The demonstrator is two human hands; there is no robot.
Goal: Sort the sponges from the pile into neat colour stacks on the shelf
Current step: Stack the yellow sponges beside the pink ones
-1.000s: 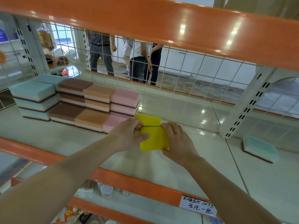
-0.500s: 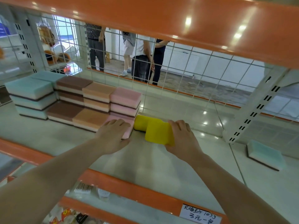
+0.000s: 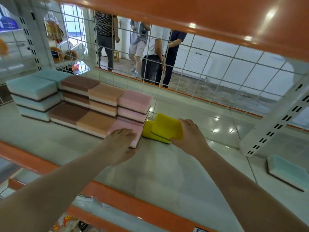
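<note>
- Two yellow sponges (image 3: 161,131) are sitting crooked, the upper one (image 3: 167,128) skewed across the lower one (image 3: 148,130); if I am pushing its right end too hard, I am risking sliding it off rather than squaring it.
- Pressing leftward is also loading the pink stack (image 3: 133,106), which is standing just left of the yellows; a shove could be tipping its top sponge.
- My right hand (image 3: 192,138) is gripping the upper yellow at its right end, fingers lying over the top, thumb curling under the near edge.
- My left hand (image 3: 120,144) is lying flat, fingers straight, on the single pink sponge (image 3: 132,129) at the near end of the pink row, steadying it; it is gripping nothing.
- Both yellows are lying on the shelf (image 3: 167,173) between my two hands, touching the pink row's right side.
- One teal sponge (image 3: 287,171) is lying alone, well apart at the far right, so I am judging the sorting unfinished; the teal stack (image 3: 33,91) is standing at the far left.
</note>
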